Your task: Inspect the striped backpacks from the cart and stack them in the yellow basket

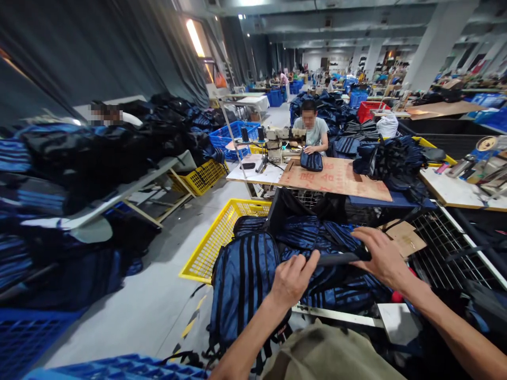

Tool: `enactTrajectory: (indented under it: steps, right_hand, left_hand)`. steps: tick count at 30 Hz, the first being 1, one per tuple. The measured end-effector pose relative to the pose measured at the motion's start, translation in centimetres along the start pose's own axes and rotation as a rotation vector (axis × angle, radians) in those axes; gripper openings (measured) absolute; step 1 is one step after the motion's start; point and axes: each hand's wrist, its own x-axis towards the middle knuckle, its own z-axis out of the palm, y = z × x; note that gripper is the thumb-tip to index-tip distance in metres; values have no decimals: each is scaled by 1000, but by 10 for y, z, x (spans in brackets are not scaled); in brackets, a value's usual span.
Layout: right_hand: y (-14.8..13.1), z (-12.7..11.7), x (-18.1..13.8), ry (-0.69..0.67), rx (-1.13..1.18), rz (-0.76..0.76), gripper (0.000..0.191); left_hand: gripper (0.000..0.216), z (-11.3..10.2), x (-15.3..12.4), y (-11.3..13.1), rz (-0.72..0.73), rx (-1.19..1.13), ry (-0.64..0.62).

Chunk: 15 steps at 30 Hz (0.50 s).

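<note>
In front of me my left hand (293, 278) is closed in a pinch on one end of a dark strip (337, 259), perhaps a padded strap or a folded edge. My right hand (382, 254) holds the other end, thumb below and fingers above. Stretched between both hands, the strip runs nearly level over a heap of blue-and-black striped bags (340, 293). Left of my left hand, a striped backpack (246, 274) leans upright, its straps hanging down. Whether the strip belongs to one of the bags I cannot tell.
A yellow crate (222, 237) stands behind the backpack. Ahead, a person (317, 132) works a striped piece at a sewing machine (283, 141). Bags pile on a table (130, 182) at left. Blue crates (119, 368) edge the floor near me; wire mesh (447, 253) lies right.
</note>
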Motion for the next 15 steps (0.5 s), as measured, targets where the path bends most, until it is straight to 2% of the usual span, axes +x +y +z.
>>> enactTrajectory:
  steps: [2, 3, 4, 6, 8, 10, 12, 15]
  right_hand:
    - [-22, 2, 0, -145, 130, -42, 38]
    - [-30, 3, 0, -196, 174, -36, 34]
    - [-34, 3, -1, -211, 197, -10, 31]
    - [-31, -1, -1, -147, 184, 100, 28]
    - [-14, -13, 0, -36, 141, 242, 32]
    - [12, -31, 3, 70, 113, 383, 41]
    - [42, -47, 5, 165, 107, 513, 52]
    - [80, -62, 5, 273, 137, 645, 64]
  left_hand:
    - [48, -2, 10, 13, -15, -107, 13]
    - [45, -2, 14, 17, -70, -192, 13]
    - [39, -2, 17, 19, -158, -297, -1]
    - [24, -4, 17, 15, -391, -541, -100]
    - [21, -10, 8, 3, -608, -749, -291]
    - [35, -21, -9, -10, -743, -897, -504]
    - [36, -37, -28, -19, -820, -1048, -673]
    - [23, -60, -49, -19, -875, -1328, -792]
